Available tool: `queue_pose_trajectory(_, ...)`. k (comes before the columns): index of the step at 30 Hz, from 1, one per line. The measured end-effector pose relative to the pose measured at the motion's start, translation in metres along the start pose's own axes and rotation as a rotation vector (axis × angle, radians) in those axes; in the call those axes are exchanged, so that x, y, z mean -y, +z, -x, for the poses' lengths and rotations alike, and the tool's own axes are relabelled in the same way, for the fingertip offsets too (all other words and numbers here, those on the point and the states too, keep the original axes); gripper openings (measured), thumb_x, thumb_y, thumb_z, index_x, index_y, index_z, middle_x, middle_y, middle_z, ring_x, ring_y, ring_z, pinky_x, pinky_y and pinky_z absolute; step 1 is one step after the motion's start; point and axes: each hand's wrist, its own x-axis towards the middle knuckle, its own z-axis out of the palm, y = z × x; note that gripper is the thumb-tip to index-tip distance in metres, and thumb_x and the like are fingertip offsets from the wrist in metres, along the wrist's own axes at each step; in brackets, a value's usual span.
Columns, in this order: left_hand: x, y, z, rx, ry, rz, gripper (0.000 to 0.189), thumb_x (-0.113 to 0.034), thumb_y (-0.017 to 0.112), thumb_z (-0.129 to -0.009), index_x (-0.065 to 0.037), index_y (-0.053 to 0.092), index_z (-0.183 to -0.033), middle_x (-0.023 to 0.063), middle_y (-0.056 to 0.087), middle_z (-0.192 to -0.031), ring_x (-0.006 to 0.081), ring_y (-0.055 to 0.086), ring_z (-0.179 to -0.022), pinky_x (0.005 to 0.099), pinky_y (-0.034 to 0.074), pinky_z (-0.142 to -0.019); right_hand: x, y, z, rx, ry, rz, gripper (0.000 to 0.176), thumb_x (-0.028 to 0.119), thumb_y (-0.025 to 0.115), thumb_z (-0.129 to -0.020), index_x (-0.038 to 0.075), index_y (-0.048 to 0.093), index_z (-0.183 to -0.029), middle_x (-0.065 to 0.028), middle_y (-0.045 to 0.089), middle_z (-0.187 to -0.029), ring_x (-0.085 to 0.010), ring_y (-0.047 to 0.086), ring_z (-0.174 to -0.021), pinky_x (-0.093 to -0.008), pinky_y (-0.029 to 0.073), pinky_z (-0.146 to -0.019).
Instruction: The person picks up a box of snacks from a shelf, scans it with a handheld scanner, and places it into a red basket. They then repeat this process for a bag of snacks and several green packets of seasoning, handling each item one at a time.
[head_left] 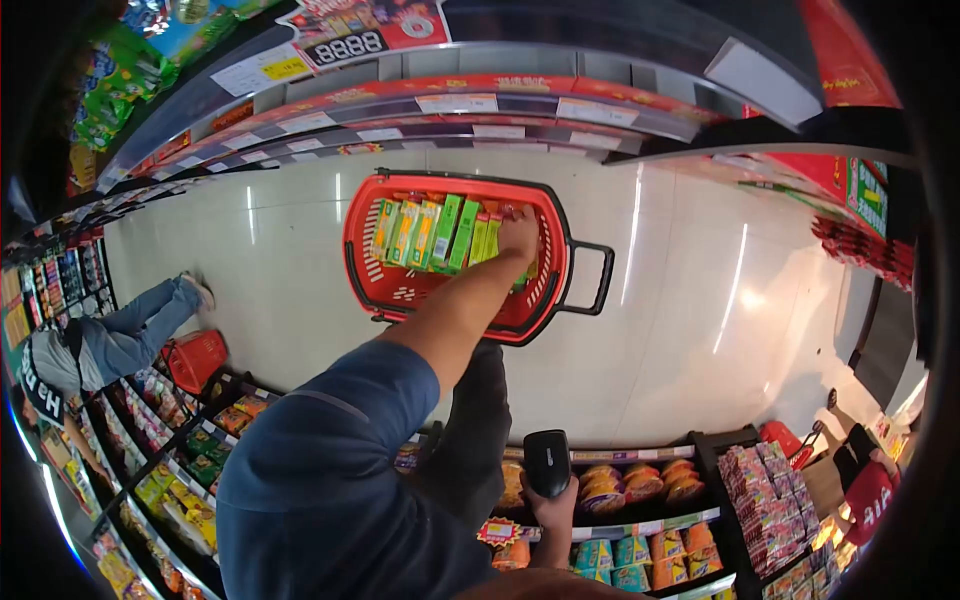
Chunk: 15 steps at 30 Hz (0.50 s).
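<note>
A red shopping basket (375, 288) with black trim stands on the floor in front of me. A row of green and yellow boxes (440, 235) stands on edge along its far side. My left hand (518, 235) reaches down inside at the right end of the row, fingers curled beside the last boxes. What the fingers grip is hidden under the hand. My right hand (552, 505), low and close to my body, is wrapped round a black handheld device (546, 460) that looks like a barcode scanner.
Shelves with price labels (455, 103) run across the top. Behind me are shelves of packaged snacks (640, 485). At the left a person (100, 350) stands by another red basket (196, 360); at the far right is a person in a red shirt (868, 500). Pale tiled floor (680, 300) lies between.
</note>
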Motion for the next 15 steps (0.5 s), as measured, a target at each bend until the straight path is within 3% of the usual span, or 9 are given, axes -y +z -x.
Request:
queue_pose_trajectory(2, 0.002, 0.013, -0.003, 0.05, -0.036, -0.036, 0.045, -0.02, 0.068, -0.082, -0.006, 0.045, -0.118, 0.0214, 0.062, -0.11, 0.0372, 0.065, -0.099, 0.0462, 0.056, -0.077, -0.002, -0.007, -0.001, -0.007, -0.003, 0.022, 0.024, 0.008, 0.083, -0.07, 0.003, 0.066, -0.087, -0.0037, 0.066, -0.074, -0.0117, 0.062, -0.067, -0.0297, 0.05, -0.061)
queue_pose_trajectory(3, -0.003, -0.001, 0.001, 0.029, -0.023, -0.026, 0.045, -0.02, 0.068, -0.082, -0.006, 0.045, -0.118, 0.0214, 0.062, -0.11, 0.0372, 0.065, -0.099, 0.0462, 0.056, -0.077, 0.003, -0.012, -0.001, -0.005, -0.016, 0.032, 0.021, 0.008, 0.082, -0.071, 0.003, 0.066, -0.084, -0.0029, 0.066, -0.071, -0.0106, 0.061, -0.065, -0.0293, 0.049, -0.06)
queue_pose_trajectory(5, 0.005, -0.038, 0.024, 0.172, -0.042, -0.055, 0.068, -0.034, 0.079, -0.075, -0.009, 0.042, -0.127, 0.0196, 0.054, -0.123, 0.0346, 0.054, -0.116, 0.0464, 0.052, -0.088, 0.014, -0.018, 0.004, -0.001, -0.058, 0.039, 0.018, 0.008, 0.082, -0.072, 0.003, 0.066, -0.081, -0.0021, 0.065, -0.069, -0.0095, 0.06, -0.062, -0.0288, 0.048, -0.058)
queue_pose_trajectory(7, 0.023, -0.05, 0.055, 0.105, 0.017, -0.044, 0.089, -0.044, 0.086, -0.066, -0.011, 0.039, -0.134, 0.0179, 0.046, -0.131, 0.0342, 0.047, -0.123, 0.0472, 0.047, -0.095, 0.024, -0.022, 0.011, -0.033, -0.121, 0.045, 0.017, 0.008, 0.081, -0.073, 0.002, 0.067, -0.08, 0.0001, 0.064, -0.069, -0.0076, 0.056, -0.063, -0.0276, 0.047, -0.058)
queue_pose_trajectory(8, 0.033, -0.061, 0.073, 0.128, 0.051, -0.051, 0.094, -0.042, 0.084, -0.069, -0.01, 0.034, -0.141, 0.0181, 0.048, -0.13, 0.0347, 0.049, -0.121, 0.0488, 0.046, -0.095, 0.035, -0.024, 0.015, -0.054, -0.158, 0.048, 0.016, 0.008, 0.081, -0.073, 0.002, 0.067, -0.08, 0.0012, 0.064, -0.07, -0.0067, 0.055, -0.063, -0.027, 0.046, -0.058)
queue_pose_trajectory(10, 0.051, -0.085, 0.114, 0.137, 0.021, -0.078, 0.091, -0.044, 0.08, -0.073, -0.007, 0.035, -0.143, 0.0188, 0.049, -0.131, 0.0363, 0.049, -0.122, 0.0497, 0.046, -0.096, 0.077, -0.021, 0.037, -0.069, -0.163, 0.049, 0.017, 0.009, 0.081, -0.073, 0.001, 0.068, -0.081, 0.0013, 0.064, -0.072, -0.0065, 0.055, -0.065, -0.0269, 0.047, -0.06)
queue_pose_trajectory(13, 0.075, -0.144, 0.173, 0.25, 0.044, -0.019, 0.071, -0.046, 0.074, -0.077, -0.004, 0.048, -0.128, 0.0209, 0.054, -0.127, 0.0357, 0.055, -0.118, 0.0455, 0.052, -0.09, 0.098, -0.021, 0.059, -0.042, -0.371, 0.096, 0.02, 0.011, 0.082, -0.073, 0.0, 0.068, -0.081, 0.0003, 0.065, -0.072, -0.0066, 0.056, -0.066, -0.0273, 0.048, -0.062)
queue_pose_trajectory(15, 0.071, -0.21, 0.218, 0.212, 0.119, 0.022, 0.061, -0.041, 0.072, -0.079, -0.005, 0.05, -0.123, 0.0213, 0.057, -0.12, 0.0367, 0.057, -0.113, 0.0468, 0.053, -0.086, 0.13, -0.021, 0.08, -0.042, -0.434, 0.147, 0.021, 0.012, 0.082, -0.073, -0.001, 0.068, -0.083, -0.0005, 0.066, -0.073, -0.0074, 0.057, -0.067, -0.0275, 0.049, -0.063)
